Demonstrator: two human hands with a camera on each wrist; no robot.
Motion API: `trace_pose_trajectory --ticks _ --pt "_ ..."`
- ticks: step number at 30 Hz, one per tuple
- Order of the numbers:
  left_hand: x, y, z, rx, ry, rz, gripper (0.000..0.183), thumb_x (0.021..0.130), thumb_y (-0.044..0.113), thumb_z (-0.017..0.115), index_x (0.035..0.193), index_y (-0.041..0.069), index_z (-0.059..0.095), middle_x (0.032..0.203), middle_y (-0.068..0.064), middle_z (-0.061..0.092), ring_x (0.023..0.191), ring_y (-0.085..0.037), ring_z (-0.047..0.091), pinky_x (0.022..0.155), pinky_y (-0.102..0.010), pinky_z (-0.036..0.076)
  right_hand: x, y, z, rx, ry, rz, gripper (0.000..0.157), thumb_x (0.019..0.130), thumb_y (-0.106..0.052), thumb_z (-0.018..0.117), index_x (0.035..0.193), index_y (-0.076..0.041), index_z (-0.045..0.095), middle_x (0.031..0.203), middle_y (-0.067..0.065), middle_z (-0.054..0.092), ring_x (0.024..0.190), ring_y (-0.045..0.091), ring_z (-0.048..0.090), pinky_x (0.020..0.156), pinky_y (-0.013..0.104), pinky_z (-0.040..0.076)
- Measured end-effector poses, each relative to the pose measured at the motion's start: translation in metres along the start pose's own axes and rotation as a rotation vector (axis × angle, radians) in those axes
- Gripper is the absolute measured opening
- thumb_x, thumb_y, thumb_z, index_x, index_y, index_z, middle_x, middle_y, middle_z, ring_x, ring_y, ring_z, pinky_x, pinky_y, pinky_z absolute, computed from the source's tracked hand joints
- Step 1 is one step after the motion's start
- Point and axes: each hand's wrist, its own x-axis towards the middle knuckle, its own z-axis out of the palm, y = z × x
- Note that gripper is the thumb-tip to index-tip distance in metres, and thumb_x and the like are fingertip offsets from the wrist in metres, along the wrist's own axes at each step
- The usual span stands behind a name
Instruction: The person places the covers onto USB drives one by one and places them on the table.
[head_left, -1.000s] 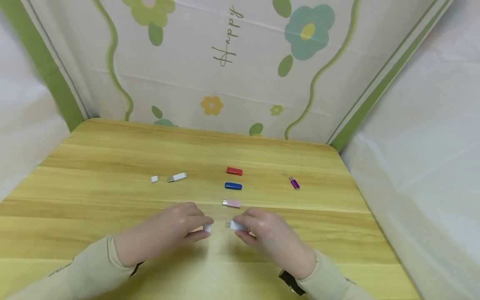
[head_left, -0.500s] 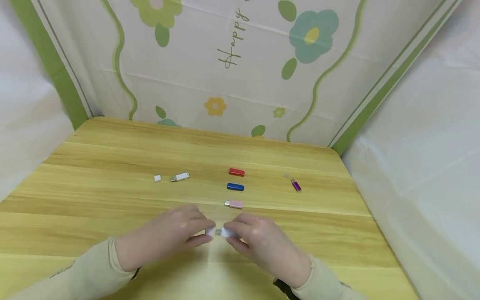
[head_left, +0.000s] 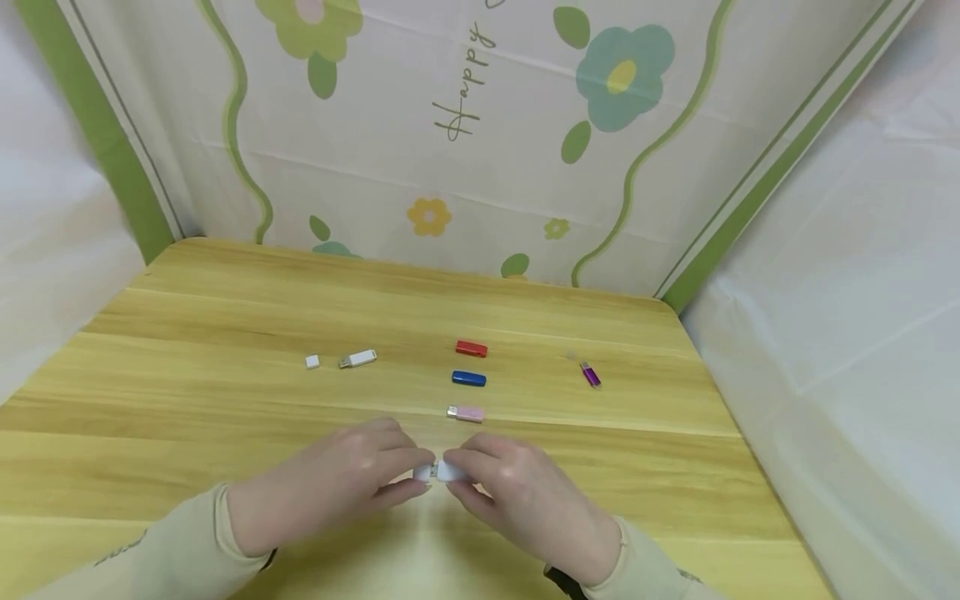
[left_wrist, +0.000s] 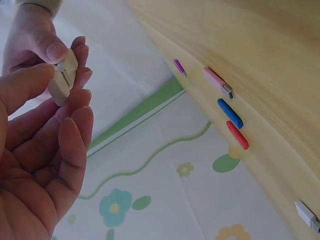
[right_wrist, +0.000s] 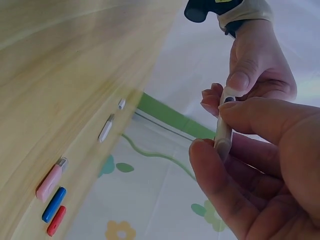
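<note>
In the head view my left hand [head_left: 337,479] pinches a small white cap [head_left: 422,473] between thumb and fingertips. Facing it, my right hand [head_left: 528,496] grips a white USB flash drive [head_left: 451,472], its metal plug pointing left at the cap. Only a short length of plug shows between the two white parts, so its tip seems to be at or inside the cap's mouth. The left wrist view shows the cap [left_wrist: 60,92] nearly meeting the drive. From the right wrist, the drive [right_wrist: 223,142] lies between thumb and fingers, which hide part of it.
Beyond the hands on the wooden table [head_left: 225,317] lie a pink USB drive [head_left: 469,414], a blue one [head_left: 468,379] and a red one [head_left: 472,349]. A purple drive [head_left: 591,375] lies right; another white drive [head_left: 362,358] and its loose cap [head_left: 312,362] lie left.
My right hand has moved left and slightly nearer with the flash drive. The gap to the cap in my left hand has narrowed until only a little of the plug shows.
</note>
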Motion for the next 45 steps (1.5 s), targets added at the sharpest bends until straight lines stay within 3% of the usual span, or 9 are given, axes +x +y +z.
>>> trace_pose_trajectory --ticks 6,11,25,34,39,45 --pt "0.003 0.001 -0.003 0.005 -0.028 -0.012 0.012 0.093 0.019 0.072 0.100 0.009 0.071 0.089 0.006 0.066 0.080 -0.007 0.060 0.072 -0.015 0.050 0.001 0.001 -0.002 -0.010 0.006 0.007 0.014 0.083 -0.006 0.079 0.095 -0.006 0.070 0.088 -0.002 0.065 0.072 0.005 0.055 0.065 0.008 0.045" --pt "0.005 0.001 -0.006 0.022 -0.072 -0.022 0.029 0.078 0.011 0.083 0.104 0.009 0.071 0.092 0.006 0.066 0.082 -0.007 0.060 0.073 -0.016 0.050 0.001 0.003 -0.004 -0.038 0.007 0.007 0.012 0.085 -0.006 0.078 0.093 -0.007 0.069 0.086 -0.004 0.063 0.070 0.005 0.052 0.064 0.008 0.043" --pt "0.014 -0.001 -0.008 0.014 -0.067 -0.026 0.033 0.077 0.008 0.083 0.108 0.010 0.071 0.096 0.007 0.068 0.084 -0.008 0.060 0.075 -0.016 0.049 0.001 0.007 -0.009 -0.048 0.028 0.004 0.016 0.084 -0.008 0.080 0.097 -0.007 0.071 0.092 -0.002 0.068 0.077 0.005 0.059 0.070 0.011 0.049" --pt "0.018 -0.004 -0.006 0.071 -0.008 -0.042 0.033 0.071 0.013 0.088 0.100 0.013 0.072 0.085 0.011 0.067 0.072 -0.006 0.054 0.067 -0.019 0.046 0.002 0.008 -0.013 -0.064 0.026 -0.009 0.017 0.083 -0.007 0.080 0.096 -0.006 0.070 0.092 -0.002 0.066 0.075 0.006 0.056 0.069 0.012 0.048" --pt "0.018 -0.006 -0.004 0.067 -0.008 -0.051 0.029 0.075 0.015 0.085 0.100 0.014 0.072 0.084 0.011 0.066 0.071 -0.005 0.054 0.067 -0.018 0.047 0.002 0.010 -0.012 -0.078 0.022 -0.012 0.017 0.084 -0.008 0.080 0.098 -0.006 0.070 0.093 -0.001 0.066 0.076 0.007 0.058 0.071 0.013 0.050" --pt "0.020 -0.007 -0.002 0.064 -0.013 -0.056 0.023 0.077 0.018 0.083 0.097 0.012 0.072 0.083 0.011 0.066 0.071 -0.004 0.054 0.067 -0.016 0.047 0.005 0.011 -0.012 -0.087 0.014 -0.004 0.020 0.083 -0.008 0.081 0.101 -0.006 0.071 0.097 0.000 0.067 0.097 0.012 0.067 0.086 0.019 0.051"
